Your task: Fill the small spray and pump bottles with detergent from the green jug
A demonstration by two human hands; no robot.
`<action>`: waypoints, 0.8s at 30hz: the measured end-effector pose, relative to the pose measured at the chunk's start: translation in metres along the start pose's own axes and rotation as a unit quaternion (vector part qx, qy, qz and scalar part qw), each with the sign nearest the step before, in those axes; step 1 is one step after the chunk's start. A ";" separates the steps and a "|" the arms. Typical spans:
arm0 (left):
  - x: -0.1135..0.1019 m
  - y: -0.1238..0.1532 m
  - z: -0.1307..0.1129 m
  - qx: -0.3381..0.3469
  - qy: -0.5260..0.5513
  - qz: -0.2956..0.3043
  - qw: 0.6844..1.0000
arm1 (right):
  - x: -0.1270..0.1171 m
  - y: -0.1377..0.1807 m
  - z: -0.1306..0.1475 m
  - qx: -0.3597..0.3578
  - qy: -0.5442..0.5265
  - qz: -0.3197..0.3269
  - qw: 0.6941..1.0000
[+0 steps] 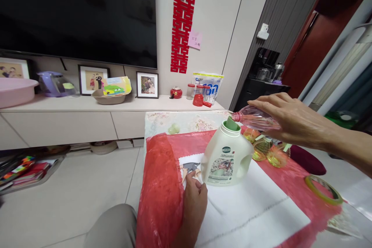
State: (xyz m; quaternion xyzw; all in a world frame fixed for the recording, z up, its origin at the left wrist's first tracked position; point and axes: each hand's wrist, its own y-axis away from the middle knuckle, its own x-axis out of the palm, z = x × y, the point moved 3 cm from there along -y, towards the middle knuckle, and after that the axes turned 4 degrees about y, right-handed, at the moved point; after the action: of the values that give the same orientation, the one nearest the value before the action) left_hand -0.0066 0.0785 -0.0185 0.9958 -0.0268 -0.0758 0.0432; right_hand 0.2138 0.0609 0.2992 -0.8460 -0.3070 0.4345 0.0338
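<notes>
My right hand (286, 118) grips a clear pink plastic bottle (255, 118), tilted nearly level. Its neck meets the green spout (231, 124) of a pale green detergent bottle (222, 157), which stands upright and uncapped. By that bottle's lower left side is my left hand (195, 199), its thumb and fingers curled together over a printed picture (189, 168); what they pinch, if anything, I cannot make out. Under the detergent bottle lies a white sheet (252, 201), on top of red plastic film (162, 178). A pale green cap (173, 128) rests on the floral cloth (157, 118).
Several yellow glass pieces (276, 157) stand right of the detergent bottle. A roll of tape (323, 190) lies at the table's right side. Behind, a low cabinet (81, 124) holds framed photos (147, 85), a pink basin (17, 92), red-lidded jars (190, 92) and a red cup (198, 100).
</notes>
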 end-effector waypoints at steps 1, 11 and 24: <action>0.000 0.000 0.000 -0.001 -0.002 0.001 1.000 | 0.000 0.000 0.000 -0.001 0.002 0.000 1.000; 0.000 0.000 0.002 0.006 0.011 -0.009 1.000 | -0.002 -0.002 0.000 -0.001 0.018 -0.007 1.000; -0.001 0.001 -0.003 -0.012 0.001 0.003 1.000 | -0.005 -0.003 -0.001 -0.005 0.033 -0.006 0.999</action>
State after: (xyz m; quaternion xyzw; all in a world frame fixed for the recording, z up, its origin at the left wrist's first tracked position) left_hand -0.0072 0.0779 -0.0148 0.9953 -0.0284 -0.0745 0.0550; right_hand 0.2111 0.0612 0.3042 -0.8584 -0.3129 0.4043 0.0425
